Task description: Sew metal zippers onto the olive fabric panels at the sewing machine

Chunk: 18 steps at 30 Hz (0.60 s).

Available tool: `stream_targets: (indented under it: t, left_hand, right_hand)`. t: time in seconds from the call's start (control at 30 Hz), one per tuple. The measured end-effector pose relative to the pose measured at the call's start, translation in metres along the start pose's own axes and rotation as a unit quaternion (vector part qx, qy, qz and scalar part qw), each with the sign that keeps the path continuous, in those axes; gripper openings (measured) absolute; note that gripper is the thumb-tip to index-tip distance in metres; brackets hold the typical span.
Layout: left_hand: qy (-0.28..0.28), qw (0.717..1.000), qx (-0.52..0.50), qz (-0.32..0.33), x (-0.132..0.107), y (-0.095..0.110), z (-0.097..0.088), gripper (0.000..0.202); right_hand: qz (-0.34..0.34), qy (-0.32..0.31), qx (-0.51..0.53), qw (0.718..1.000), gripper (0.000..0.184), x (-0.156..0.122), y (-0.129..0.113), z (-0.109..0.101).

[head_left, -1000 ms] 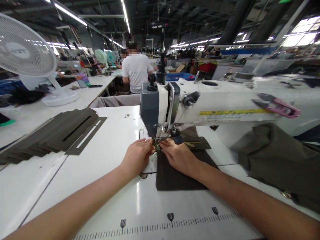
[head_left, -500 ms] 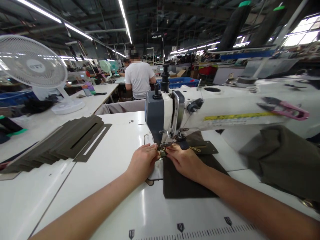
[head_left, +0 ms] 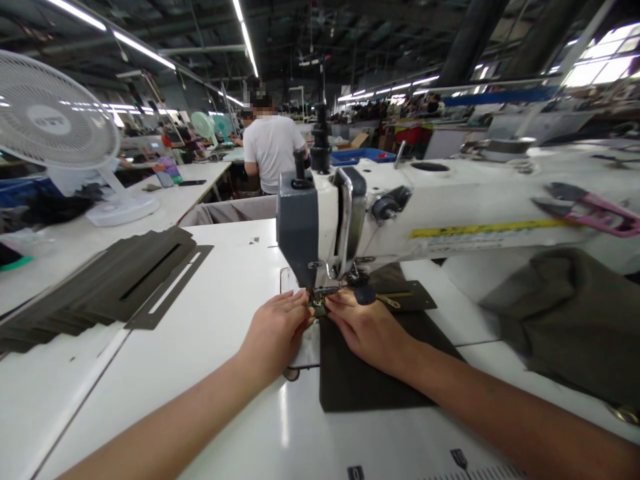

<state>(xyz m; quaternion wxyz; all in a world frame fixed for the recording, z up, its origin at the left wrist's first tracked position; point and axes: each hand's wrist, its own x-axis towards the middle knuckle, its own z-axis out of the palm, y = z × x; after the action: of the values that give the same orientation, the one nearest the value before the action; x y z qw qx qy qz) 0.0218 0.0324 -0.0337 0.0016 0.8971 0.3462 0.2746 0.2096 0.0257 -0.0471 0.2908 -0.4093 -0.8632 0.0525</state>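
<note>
A white sewing machine (head_left: 450, 207) with a grey head stands in the middle of the white table (head_left: 215, 313). A dark olive fabric piece (head_left: 370, 373) lies under its presser foot (head_left: 320, 297). My left hand (head_left: 273, 333) rests flat at the left of the foot, its fingertips at the fabric's edge. My right hand (head_left: 367, 330) lies flat on the fabric just right of the foot, fingers stretched toward the needle. A brass zipper (head_left: 390, 301) shows on the fabric behind my right hand.
A stack of dark cut pieces with slots (head_left: 115, 280) lies at the left. A bundle of olive cloth (head_left: 565, 320) lies at the right. Pink thread snips (head_left: 595, 210) rest on the machine arm. A white fan (head_left: 65, 133) stands far left. A person in a white shirt (head_left: 273, 150) sits behind.
Both hands stay at the presser foot on the fabric. The view has shifted slightly, so the ruler marks at the table's front edge have slid down.
</note>
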Motion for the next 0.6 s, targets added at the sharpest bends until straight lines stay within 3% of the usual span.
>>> stream_targets:
  t: [0.27, 0.43, 0.5, 0.6]
  left_hand:
    - [0.012, 1.000, -0.006, -0.023, -0.002, -0.001, 0.002, 0.020]
    - [-0.031, 0.989, 0.096, -0.107, -0.002, 0.009, -0.006, 0.026]
    - [-0.074, 0.980, 0.129, -0.130, -0.007, 0.019, -0.008, 0.035]
    - [-0.123, 0.979, 0.118, -0.110, -0.022, 0.039, -0.012, 0.041]
  right_hand:
    - [0.033, -0.004, -0.061, 0.998, 0.021, 0.003, -0.004, -0.001]
    - [0.187, -0.032, -0.181, 0.965, 0.074, -0.011, -0.007, -0.007]
    - [0.202, -0.050, -0.186, 0.960, 0.084, -0.026, -0.012, -0.009]
    - [0.204, -0.049, -0.192, 0.959, 0.090, -0.052, -0.026, -0.012]
